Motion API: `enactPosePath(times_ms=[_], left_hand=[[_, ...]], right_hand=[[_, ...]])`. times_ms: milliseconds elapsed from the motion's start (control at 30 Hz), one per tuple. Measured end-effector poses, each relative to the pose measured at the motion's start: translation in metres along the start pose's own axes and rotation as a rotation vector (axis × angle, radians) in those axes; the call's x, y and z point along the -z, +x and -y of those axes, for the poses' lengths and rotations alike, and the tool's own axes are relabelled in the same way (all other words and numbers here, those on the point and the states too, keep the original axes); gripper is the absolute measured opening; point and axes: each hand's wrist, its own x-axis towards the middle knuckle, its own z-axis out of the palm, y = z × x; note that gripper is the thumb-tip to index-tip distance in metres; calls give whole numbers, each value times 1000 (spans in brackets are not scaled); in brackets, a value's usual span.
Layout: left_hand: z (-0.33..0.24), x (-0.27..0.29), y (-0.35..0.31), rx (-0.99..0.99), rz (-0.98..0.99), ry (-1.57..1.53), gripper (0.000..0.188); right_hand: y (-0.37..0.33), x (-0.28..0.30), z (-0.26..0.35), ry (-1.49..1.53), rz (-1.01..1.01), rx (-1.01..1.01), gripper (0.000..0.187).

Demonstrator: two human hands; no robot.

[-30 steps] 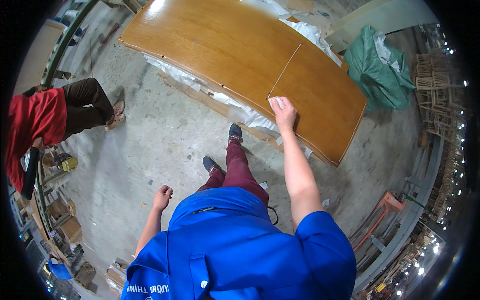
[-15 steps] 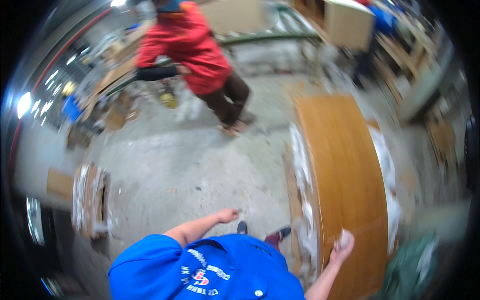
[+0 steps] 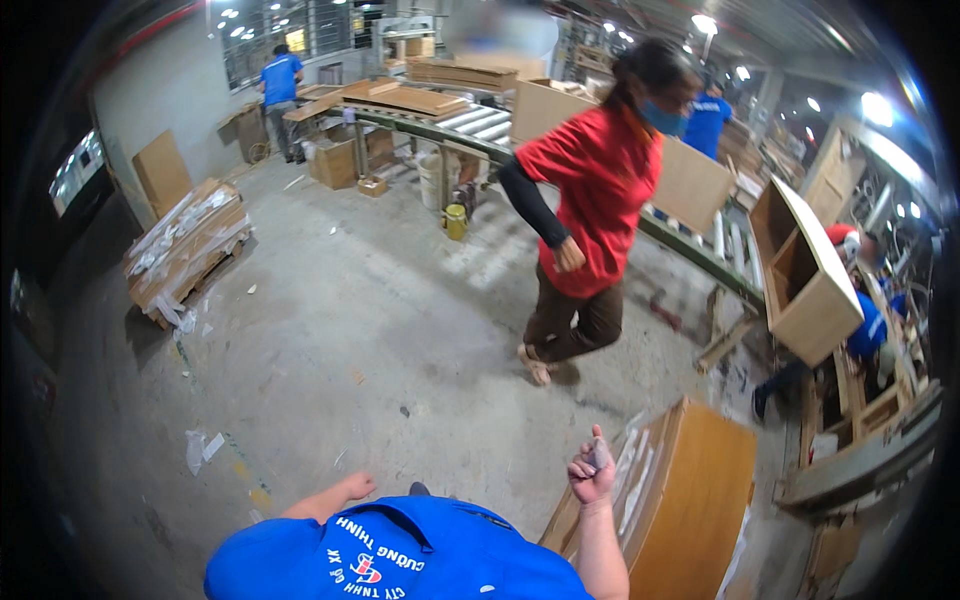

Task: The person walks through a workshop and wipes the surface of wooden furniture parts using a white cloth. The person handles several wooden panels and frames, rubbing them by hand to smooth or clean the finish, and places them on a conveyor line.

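Note:
My right hand point(image 3: 592, 478) is raised with a finger pointing up, closed around a small pale greyish wad point(image 3: 599, 455) whose kind I cannot make out. Below and beside that hand lies a stack of wooden panels with an orange-brown top point(image 3: 690, 500) and white wrapping point(image 3: 632, 470) along its side. My left hand point(image 3: 357, 486) hangs low over the floor, its fingers curled in and nothing showing in them.
A person in red point(image 3: 600, 200) walks just ahead, in front of a roller conveyor point(image 3: 680, 240) carrying panels. An open wooden cabinet point(image 3: 800, 270) stands at right. Wrapped boards point(image 3: 190, 250) sit on a pallet at left. Plastic scraps point(image 3: 203, 450) lie on the concrete floor.
My view has turned and lifted, so more of the hall shows. My right hand, wad still in it, has come up off the panel stack. The person in red now appears further right.

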Motion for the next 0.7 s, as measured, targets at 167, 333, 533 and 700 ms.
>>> enactPosePath(times_ms=[167, 333, 533, 700], left_hand=[[106, 48, -13, 340, -112, -142, 32], [156, 95, 37, 407, 150, -13, 33], [151, 184, 168, 110, -19, 93, 36], [119, 269, 258, 117, -122, -230, 41]], right_hand=[[111, -29, -88, 190, -36, -126, 31], [193, -45, -136, 250, -86, -230, 40], [309, -61, -144, 182, -72, -336, 46], [452, -89, -152, 249, -5, -385, 40]])
